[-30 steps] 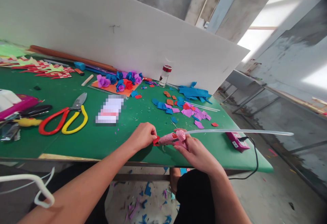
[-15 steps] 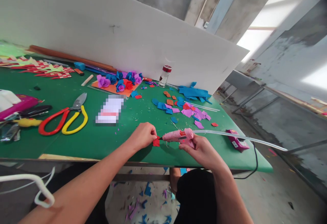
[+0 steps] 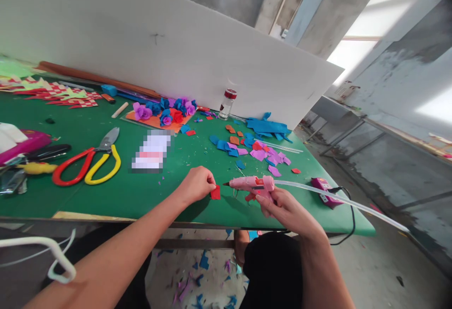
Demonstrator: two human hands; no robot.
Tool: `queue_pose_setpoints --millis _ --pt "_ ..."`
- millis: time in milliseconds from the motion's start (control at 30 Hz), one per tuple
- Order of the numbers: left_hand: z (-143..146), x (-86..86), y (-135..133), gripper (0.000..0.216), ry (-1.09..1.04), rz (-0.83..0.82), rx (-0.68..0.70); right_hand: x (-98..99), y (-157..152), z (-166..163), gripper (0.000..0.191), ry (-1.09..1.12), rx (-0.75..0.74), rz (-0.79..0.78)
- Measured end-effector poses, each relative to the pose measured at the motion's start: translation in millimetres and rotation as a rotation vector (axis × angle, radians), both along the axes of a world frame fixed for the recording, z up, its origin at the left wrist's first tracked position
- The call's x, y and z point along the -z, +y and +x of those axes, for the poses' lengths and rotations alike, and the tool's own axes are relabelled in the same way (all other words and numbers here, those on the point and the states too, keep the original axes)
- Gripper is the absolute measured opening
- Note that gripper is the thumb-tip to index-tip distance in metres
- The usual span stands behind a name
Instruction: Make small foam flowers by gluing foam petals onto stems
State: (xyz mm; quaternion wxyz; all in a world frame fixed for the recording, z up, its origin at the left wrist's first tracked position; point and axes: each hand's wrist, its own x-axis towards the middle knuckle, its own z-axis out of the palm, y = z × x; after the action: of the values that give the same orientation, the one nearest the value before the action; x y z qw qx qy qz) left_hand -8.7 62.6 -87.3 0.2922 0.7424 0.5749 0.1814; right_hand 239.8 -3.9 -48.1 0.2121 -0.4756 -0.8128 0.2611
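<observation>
My left hand pinches a small red foam piece against the green table near its front edge. My right hand grips a pink hot glue gun, nozzle pointing left, a short gap from the red piece. A long clear glue stick sticks out of the gun's back toward the right. A black cord hangs off the table's right end.
Red and yellow shears lie at left. Foam roses sit on an orange sheet at the back, with a small bottle and loose foam scraps. A white board leans behind. A pink device is at right.
The glue gun has drawn back to the right, away from the red piece, and its glue stick has swung downward. My left hand stays pinched on the red piece.
</observation>
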Motion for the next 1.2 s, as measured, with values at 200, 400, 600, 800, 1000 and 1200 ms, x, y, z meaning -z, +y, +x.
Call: queue_pose_setpoints --millis 200,400,600,800,1000,1200 --pt "0.0 -0.3 0.0 0.016 -0.011 -0.001 0.015 -4.6 -2.4 -12.0 0.038 -0.056 -0.082 0.012" --pt "0.2 0.1 -0.6 0.016 -0.022 -0.003 0.030 -3.8 -1.8 -19.7 0.041 -0.128 -0.101 0.117" --pt "-0.2 1.5 -0.8 0.016 -0.026 0.002 0.040 0.1 -1.1 -22.2 0.038 -0.142 -0.071 0.130" --pt "0.1 0.7 -1.4 0.016 -0.033 0.007 0.046 1.4 -2.0 -24.5 0.034 -0.161 -0.052 0.135" --pt "-0.1 0.4 -1.7 0.017 -0.020 0.024 0.051 1.2 -1.9 -25.7 0.031 -0.147 -0.064 0.111" --pt "0.1 -4.4 -3.9 0.017 -0.015 -0.002 0.048 1.7 -1.1 -25.9 0.031 -0.143 -0.062 0.134"
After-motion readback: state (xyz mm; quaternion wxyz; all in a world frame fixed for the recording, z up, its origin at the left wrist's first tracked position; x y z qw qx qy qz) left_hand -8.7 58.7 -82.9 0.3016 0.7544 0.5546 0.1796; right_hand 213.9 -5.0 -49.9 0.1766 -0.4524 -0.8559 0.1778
